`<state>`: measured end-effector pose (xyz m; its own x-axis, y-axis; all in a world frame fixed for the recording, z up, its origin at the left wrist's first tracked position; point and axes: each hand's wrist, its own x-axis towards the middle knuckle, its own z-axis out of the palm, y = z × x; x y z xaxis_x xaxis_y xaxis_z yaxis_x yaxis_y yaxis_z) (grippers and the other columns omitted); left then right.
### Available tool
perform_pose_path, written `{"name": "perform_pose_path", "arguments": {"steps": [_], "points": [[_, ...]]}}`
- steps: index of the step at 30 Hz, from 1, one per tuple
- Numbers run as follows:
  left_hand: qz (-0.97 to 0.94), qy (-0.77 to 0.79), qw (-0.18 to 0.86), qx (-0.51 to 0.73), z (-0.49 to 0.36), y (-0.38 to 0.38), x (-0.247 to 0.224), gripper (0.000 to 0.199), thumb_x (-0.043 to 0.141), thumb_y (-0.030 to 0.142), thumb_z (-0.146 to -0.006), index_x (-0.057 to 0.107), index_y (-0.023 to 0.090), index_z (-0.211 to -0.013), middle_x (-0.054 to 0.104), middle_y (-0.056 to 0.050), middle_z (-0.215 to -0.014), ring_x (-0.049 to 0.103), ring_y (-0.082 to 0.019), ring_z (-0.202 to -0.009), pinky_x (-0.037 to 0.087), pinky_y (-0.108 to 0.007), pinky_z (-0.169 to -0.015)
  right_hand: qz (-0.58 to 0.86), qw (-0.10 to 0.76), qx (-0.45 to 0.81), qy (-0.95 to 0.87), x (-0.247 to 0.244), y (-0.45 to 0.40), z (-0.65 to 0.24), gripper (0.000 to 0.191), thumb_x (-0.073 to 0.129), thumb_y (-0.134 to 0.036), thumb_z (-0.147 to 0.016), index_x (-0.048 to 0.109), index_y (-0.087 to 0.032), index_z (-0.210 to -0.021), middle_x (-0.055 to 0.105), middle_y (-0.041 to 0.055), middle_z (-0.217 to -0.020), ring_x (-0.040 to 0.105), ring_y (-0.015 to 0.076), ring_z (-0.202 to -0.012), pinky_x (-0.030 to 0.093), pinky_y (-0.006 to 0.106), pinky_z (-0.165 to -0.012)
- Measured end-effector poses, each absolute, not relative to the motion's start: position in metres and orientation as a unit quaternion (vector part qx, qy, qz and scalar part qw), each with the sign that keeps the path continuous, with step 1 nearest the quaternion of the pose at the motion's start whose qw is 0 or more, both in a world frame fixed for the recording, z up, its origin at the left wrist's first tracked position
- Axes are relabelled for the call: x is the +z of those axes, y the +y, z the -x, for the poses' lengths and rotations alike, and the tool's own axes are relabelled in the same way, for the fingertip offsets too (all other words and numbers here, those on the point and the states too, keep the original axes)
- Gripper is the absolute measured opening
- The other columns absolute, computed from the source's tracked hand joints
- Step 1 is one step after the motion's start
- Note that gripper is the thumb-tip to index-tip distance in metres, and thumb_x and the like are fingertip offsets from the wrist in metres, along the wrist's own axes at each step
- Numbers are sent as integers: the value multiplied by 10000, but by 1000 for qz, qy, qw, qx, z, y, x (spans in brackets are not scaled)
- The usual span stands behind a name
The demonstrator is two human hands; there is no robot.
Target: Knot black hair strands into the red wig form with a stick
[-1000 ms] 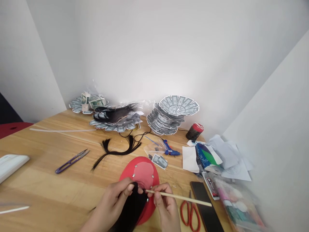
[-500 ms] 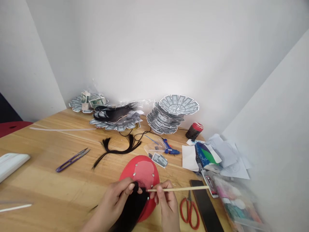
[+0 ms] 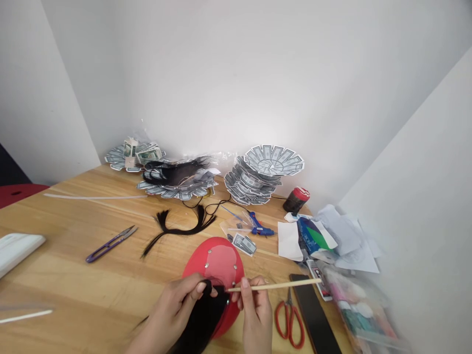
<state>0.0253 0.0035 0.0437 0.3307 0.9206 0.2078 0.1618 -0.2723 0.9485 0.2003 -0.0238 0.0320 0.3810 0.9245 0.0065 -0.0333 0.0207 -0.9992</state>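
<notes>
Black hair (image 3: 201, 319) is lying over the near edge of the red disc (image 3: 217, 268) at the bottom centre of the frame, and we are pinning its top end down with the left hand (image 3: 177, 307), thumb and forefinger closed on the tuft. Our right hand (image 3: 254, 309) is pinching a thin wooden stick (image 3: 275, 285), its left tip meeting the hair just where the tuft sits on the disc, the rest running out toward the right. We judge the step is going best if we are keeping the left fingers clamped close to the tip, so the strands are not fanning, and pressing with the stick lightly and flat, so the hair is not dragged off its spot. The disc is resting on the wooden table (image 3: 73, 285); red scissors (image 3: 289, 322) and a dark phone (image 3: 313, 314) are lying just right of the hands, purple snips (image 3: 110, 243) well to the left, a loose hair strand (image 3: 177, 228) above the disc, a blue glue gun (image 3: 260, 226) further up, and stacks of banknote fans (image 3: 263, 174) at the wall.

Compared with a second ago, the stick is tilting differently: its far end was dipping toward the scissors and is now lying nearly level, slightly raised over the phone's top. Our right hand is sitting a touch lower in the frame; the left is gripping as before.
</notes>
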Motion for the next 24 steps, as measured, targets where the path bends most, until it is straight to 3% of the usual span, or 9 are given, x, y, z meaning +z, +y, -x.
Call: {"name": "perform_pose_path", "arguments": {"steps": [6, 9, 12, 14, 16, 21, 24], "points": [[-662, 417, 462, 419, -20, -2, 43, 396, 412, 447, -1011, 699, 218, -862, 744, -13, -829, 686, -168, -788, 488, -182, -712, 575, 612, 390, -377, 33, -22, -198, 441, 588, -640, -865, 535, -228, -715, 614, -48, -592, 565, 118, -561, 469, 219, -595], [-606, 455, 477, 445, -10, -5, 33, 418, 466, 523, -967, 723, 214, -852, 737, -21, -812, 684, -190, -793, 524, -211, -752, 568, 617, 392, -377, 31, -20, -198, 432, 585, -631, -872, 520, -231, -723, 613, -50, -591, 572, 115, -557, 473, 216, -582], [-512, 544, 456, 484, 11, -7, 18, 486, 571, 663, -841, 717, 207, -758, 684, -7, -658, 668, -206, -681, 566, -242, -683, 567, 624, 387, -373, 33, -17, -197, 435, 589, -641, -862, 502, -235, -732, 607, -51, -598, 613, 128, -582, 491, 228, -591], [-485, 575, 437, 493, 30, -9, 11, 567, 611, 757, -735, 726, 202, -721, 722, -33, -712, 688, -243, -757, 578, -248, -673, 567, 623, 386, -375, 36, -15, -196, 429, 594, -632, -862, 508, -232, -734, 611, -44, -598, 641, 143, -593, 503, 245, -598], [-466, 601, 430, 487, 49, -11, 9, 594, 652, 777, -674, 766, 199, -747, 763, -53, -830, 695, -264, -905, 577, -229, -767, 565, 621, 384, -384, 40, -11, -195, 419, 603, -615, -865, 510, -232, -724, 617, -39, -583, 647, 152, -578, 502, 254, -590], [-326, 637, 458, 528, 84, -22, 1, 660, 756, 819, -433, 773, 213, -693, 765, -38, -803, 696, -223, -899, 584, -137, -681, 552, 628, 355, -418, 58, 8, -198, 394, 618, -587, -863, 501, -243, -710, 624, -44, -572, 574, 130, -518, 469, 244, -550], [-287, 636, 448, 558, 93, -27, -10, 619, 765, 803, -461, 764, 230, -695, 763, -2, -788, 701, -164, -892, 552, -83, -769, 542, 622, 339, -452, 80, 18, -203, 392, 656, -567, -841, 514, -240, -677, 629, -35, -554, 582, 141, -527, 470, 250, -547]]}}
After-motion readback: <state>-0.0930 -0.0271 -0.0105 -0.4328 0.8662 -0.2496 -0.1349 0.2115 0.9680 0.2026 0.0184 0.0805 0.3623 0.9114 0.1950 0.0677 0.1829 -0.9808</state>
